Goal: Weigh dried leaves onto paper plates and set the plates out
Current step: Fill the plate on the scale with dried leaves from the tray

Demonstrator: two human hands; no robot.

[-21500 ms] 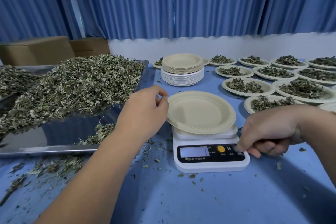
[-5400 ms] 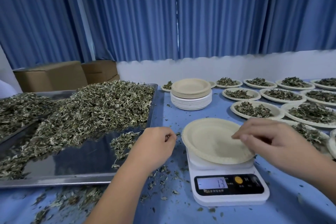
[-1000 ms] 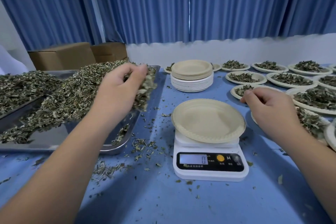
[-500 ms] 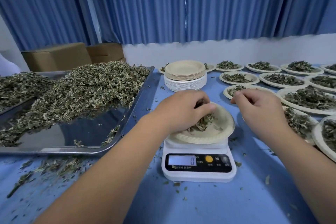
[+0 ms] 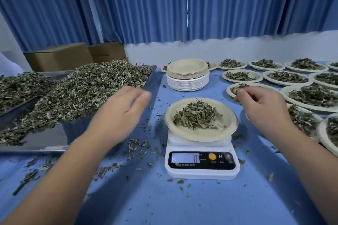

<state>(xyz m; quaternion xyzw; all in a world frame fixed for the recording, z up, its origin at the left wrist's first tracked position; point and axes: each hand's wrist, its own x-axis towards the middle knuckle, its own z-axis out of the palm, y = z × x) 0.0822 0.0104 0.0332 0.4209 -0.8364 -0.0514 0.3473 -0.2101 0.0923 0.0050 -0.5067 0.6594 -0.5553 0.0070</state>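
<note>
A beige paper plate (image 5: 226,129) sits on the white digital scale (image 5: 202,168), whose display reads 0. A small heap of dried leaves (image 5: 196,115) lies in the plate. My left hand (image 5: 120,115) is blurred, empty and loosely open, between the plate and the steel tray (image 5: 45,139) piled with dried leaves (image 5: 87,89). My right hand (image 5: 263,109) hovers just right of the plate with fingers loosely curled, holding nothing I can see.
A stack of empty paper plates (image 5: 187,75) stands behind the scale. Several filled plates (image 5: 287,76) cover the table's right side. Loose leaf bits (image 5: 135,144) litter the blue tabletop. Cardboard boxes (image 5: 60,56) stand behind the tray.
My left hand has dropped its handful of leaves onto the plate and pulled away left toward the tray. My right hand has stayed beside the plate.
</note>
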